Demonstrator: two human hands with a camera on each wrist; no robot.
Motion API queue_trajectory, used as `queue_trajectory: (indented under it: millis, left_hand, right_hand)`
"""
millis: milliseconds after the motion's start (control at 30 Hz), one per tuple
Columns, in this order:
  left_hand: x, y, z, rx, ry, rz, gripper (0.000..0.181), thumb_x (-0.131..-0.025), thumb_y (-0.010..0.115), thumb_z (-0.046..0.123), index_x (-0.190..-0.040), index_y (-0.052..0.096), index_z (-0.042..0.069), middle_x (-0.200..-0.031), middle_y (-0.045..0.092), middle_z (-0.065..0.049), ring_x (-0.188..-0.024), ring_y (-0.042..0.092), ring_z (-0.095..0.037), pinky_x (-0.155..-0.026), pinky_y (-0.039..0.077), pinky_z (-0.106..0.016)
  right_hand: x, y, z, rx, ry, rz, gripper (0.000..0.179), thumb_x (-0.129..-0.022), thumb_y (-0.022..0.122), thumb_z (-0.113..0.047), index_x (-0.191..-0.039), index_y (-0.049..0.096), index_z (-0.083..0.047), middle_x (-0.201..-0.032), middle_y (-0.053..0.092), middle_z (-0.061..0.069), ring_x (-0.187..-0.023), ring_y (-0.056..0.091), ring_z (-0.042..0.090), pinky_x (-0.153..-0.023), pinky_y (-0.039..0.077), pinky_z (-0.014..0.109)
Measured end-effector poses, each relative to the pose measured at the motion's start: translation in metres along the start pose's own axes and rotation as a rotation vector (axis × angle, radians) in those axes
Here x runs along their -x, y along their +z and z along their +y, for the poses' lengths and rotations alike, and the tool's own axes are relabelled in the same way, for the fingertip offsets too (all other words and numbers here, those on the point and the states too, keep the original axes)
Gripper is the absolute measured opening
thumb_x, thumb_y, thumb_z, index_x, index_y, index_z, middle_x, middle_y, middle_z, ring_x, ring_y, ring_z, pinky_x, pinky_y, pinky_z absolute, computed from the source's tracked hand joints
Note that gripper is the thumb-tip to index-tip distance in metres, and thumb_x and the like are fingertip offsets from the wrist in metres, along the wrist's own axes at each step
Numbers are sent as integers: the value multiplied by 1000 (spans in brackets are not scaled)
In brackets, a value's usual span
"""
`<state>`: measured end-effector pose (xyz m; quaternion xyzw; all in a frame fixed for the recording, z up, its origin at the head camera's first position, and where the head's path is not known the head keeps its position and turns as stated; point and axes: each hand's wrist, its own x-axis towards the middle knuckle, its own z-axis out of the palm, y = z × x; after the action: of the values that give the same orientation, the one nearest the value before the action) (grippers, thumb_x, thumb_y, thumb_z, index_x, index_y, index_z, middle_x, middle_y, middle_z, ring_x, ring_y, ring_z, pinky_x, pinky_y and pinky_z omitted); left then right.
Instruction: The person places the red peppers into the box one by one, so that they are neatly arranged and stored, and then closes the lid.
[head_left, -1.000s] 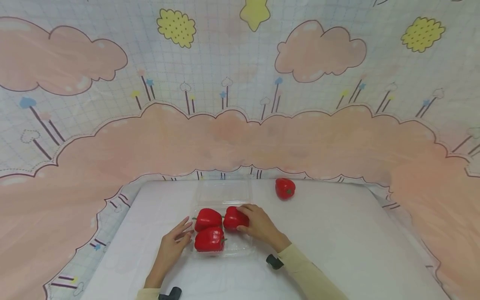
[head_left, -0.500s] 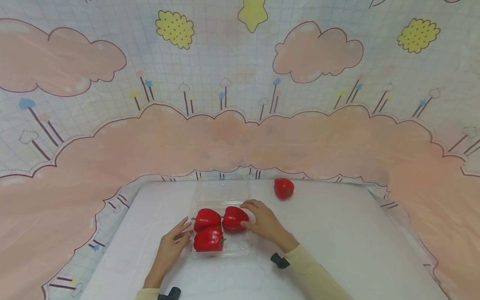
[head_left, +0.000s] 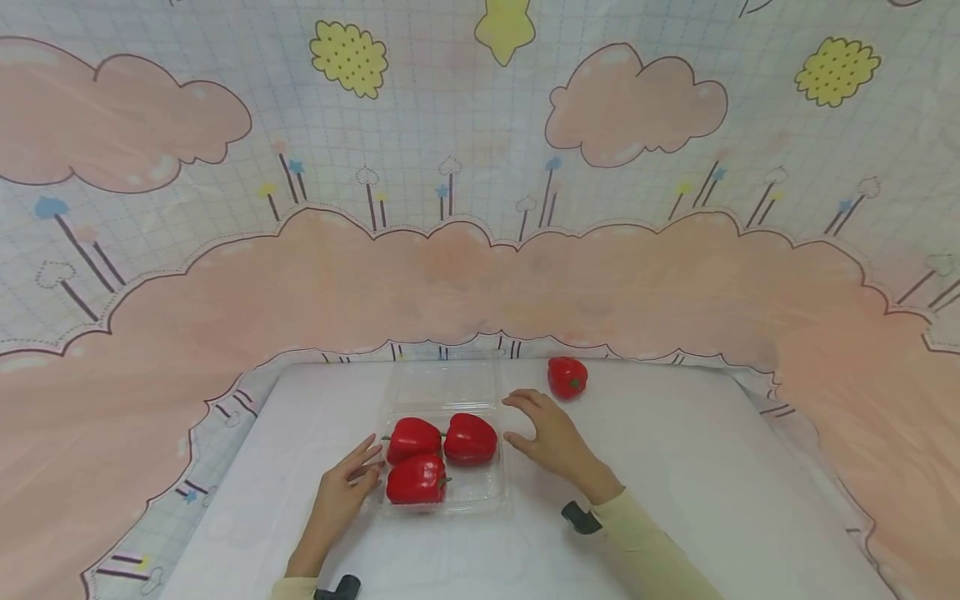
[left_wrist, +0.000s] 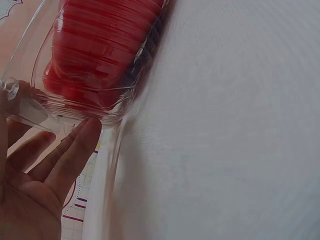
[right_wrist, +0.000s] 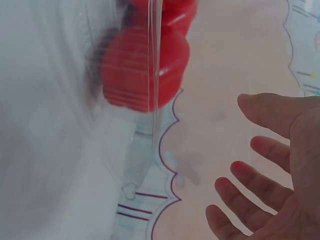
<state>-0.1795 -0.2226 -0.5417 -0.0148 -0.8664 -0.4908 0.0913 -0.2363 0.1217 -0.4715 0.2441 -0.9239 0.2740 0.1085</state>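
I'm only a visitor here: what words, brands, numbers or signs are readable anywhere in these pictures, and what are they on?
None that I can read.
Plastic box: no lettering visible.
Three red peppers inside it, and the loose pepper: no label shows.
Backdrop: drawings such as clouds and a star; some strokes at its top edge are cut off.
Black wrist pieces: too small to tell.

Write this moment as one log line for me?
left hand: at clear container | right hand: holding nothing | inside: three red peppers | lid: open | fourth pepper: on table
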Motion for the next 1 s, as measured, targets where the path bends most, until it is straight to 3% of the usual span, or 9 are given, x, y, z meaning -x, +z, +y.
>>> queue_trajectory:
  millis: [300,767,1000]
  left_hand:
    - [1,-1,1,20,3,-5,40,-93,62,4,-133,61,5,-150,49,-10,-113,68,-32,-82,60,-27]
    - [1,-1,1,-2,0,-3,40,-94,61,7,-134,61,8,-150,49,-9,-113,68,-31,-83,61,-29]
    - [0,-1,-1,-3,7,-9,40,-94,62,6,-134,61,8,-151,48,-10,-113,68,-31,-83,60,-29]
  right_hand:
    - [-1,-18,16,-2,77,29,53,-84,77,-27,-133,58,-19,-138,55,5,-129,53,26,-104,52,47]
    - [-11,-37,64,-47,85,172,50,-86,75,-19,-131,56,-9,-133,56,11,-119,58,32,-99,54,51]
    - [-18,-44,84,-80,181,179,50,-87,71,-18,-133,55,-5,-134,54,16,-122,55,38,-100,51,57]
